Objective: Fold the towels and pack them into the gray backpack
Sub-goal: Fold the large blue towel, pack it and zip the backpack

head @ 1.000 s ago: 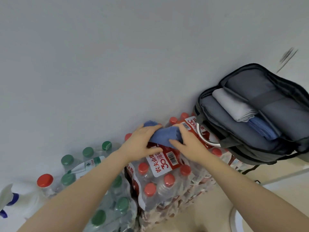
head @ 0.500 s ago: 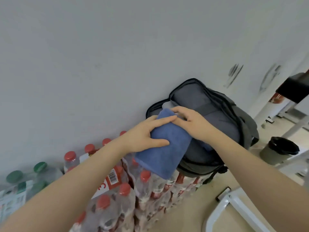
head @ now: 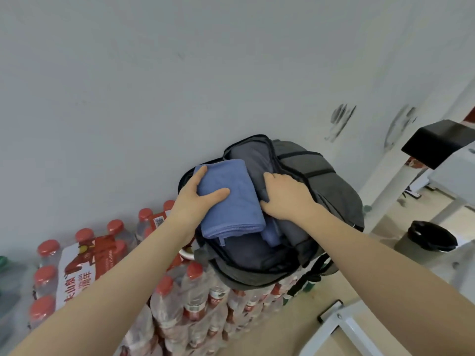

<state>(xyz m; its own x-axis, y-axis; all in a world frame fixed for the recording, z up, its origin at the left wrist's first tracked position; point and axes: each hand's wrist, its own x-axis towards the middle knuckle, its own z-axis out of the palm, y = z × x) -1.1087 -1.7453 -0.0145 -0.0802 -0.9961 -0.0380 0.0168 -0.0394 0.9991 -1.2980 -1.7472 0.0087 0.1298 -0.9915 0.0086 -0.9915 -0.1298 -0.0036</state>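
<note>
The gray backpack (head: 331, 186) lies open on shrink-wrapped packs of water bottles against the wall. A folded blue towel (head: 231, 201) sits in its mouth, and my left hand (head: 198, 201) grips the towel's left edge, thumb on top. My right hand (head: 285, 196) curls its fingers over the inner gray panel of the backpack, just right of the towel, holding the opening apart. Another blue towel (head: 270, 233) shows deeper inside the bag, partly hidden.
Packs of red-capped water bottles (head: 195, 299) fill the lower left and carry the bag. The white wall stands right behind. To the right are a white table leg (head: 390, 191), a black bin (head: 431, 238) on the floor and a white frame (head: 341, 327).
The blue towel went from the bottle packs rightward into the backpack's mouth. My right hand left the towel and now holds the bag's inner panel; the view swung right.
</note>
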